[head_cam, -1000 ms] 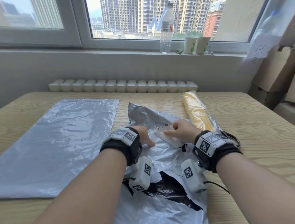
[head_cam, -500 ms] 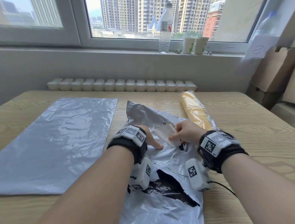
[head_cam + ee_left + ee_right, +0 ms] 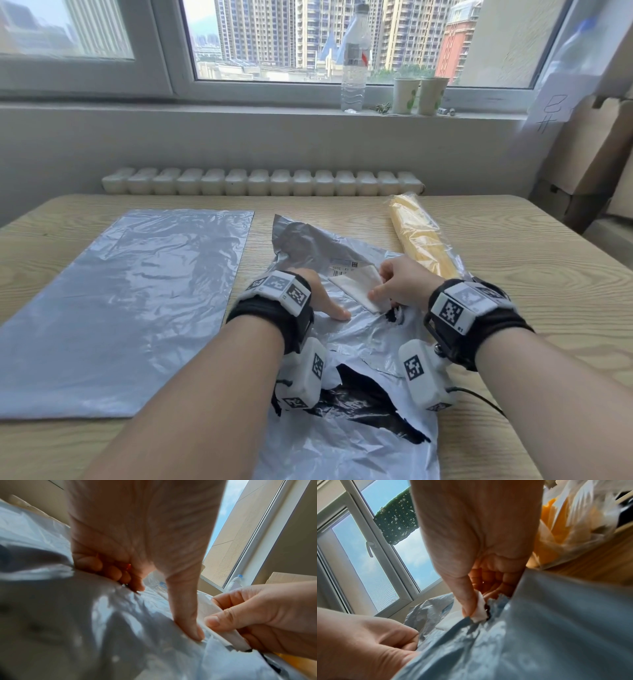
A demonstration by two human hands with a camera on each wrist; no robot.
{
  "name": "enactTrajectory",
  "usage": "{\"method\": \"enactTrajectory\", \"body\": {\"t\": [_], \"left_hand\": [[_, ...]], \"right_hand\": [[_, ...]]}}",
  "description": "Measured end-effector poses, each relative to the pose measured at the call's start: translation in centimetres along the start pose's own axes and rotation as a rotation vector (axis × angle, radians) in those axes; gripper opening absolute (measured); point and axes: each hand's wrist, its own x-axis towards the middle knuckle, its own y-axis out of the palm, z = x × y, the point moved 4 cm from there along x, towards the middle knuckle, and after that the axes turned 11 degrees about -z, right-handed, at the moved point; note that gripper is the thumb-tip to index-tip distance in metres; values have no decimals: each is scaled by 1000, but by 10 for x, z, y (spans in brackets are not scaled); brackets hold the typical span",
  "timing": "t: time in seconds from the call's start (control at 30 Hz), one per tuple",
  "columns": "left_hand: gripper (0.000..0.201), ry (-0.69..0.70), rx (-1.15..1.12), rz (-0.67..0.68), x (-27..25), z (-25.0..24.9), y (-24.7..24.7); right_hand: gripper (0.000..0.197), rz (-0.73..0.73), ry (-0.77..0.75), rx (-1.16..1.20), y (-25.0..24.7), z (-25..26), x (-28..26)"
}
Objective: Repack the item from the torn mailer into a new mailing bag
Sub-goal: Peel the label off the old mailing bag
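Head view: I see the torn mailer (image 3: 346, 359) lying crumpled at the table's (image 3: 534, 308) centre, its rip exposing the black lining. My left hand (image 3: 317, 296) presses the film flat, thumb extended, so that it cannot lift. My right hand (image 3: 400, 289) pinches the white label (image 3: 356, 287) and folds it up off the film; I judge the label is being peeled for reuse. The item (image 3: 423, 240), a yellow roll in clear wrap, already lies beside the mailer at its right. The new mailing bag (image 3: 116, 308) is laid flat at the left, ready to receive it.

Left wrist view: the thumb bears down beside the label edge while the other fingers curl against the film.

Right wrist view: thumb and fingers pinch a label corner at the torn edge.
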Motion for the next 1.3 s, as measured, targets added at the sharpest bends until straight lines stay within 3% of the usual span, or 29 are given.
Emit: {"method": "enactTrajectory", "body": {"t": [0.23, 0.33, 0.43, 0.5, 0.6, 0.67, 0.83, 0.93, 1.03, 1.2, 1.3], "left_hand": [[90, -2, 8, 11, 0, 0, 0], [87, 2, 21, 25, 0, -2, -3], [76, 22, 63, 62, 0, -7, -12], [64, 25, 74, 49, 2, -10, -20], [39, 24, -14, -69, 12, -9, -25], [35, 42, -96, -152, 16, -8, -26], [57, 78, -273, -210, 22, -8, -22], [71, 47, -294, -165, 23, 0, -14], [83, 49, -312, -105, 23, 4, -11], [85, 43, -288, -49, 22, 3, -12], [83, 49, -288, -53, 21, 3, -11]], "right_hand": [[30, -14, 28, -13, -1, -2, 2], [20, 5, 12, 55, 0, -1, 1], [64, 49, -46, 187, 1, 3, -1], [77, 78, -120, 180, 0, 10, -4], [65, 93, -195, 77, 1, 18, -7], [53, 95, -199, 58, 3, 21, -6], [27, 82, -204, 135, 3, 22, 1], [37, 24, -200, 129, 4, 20, 8], [26, -73, -215, 65, 6, 20, 15], [32, -88, -184, 37, 10, 22, 19], [20, -69, -195, 13, 11, 21, 20]]}}
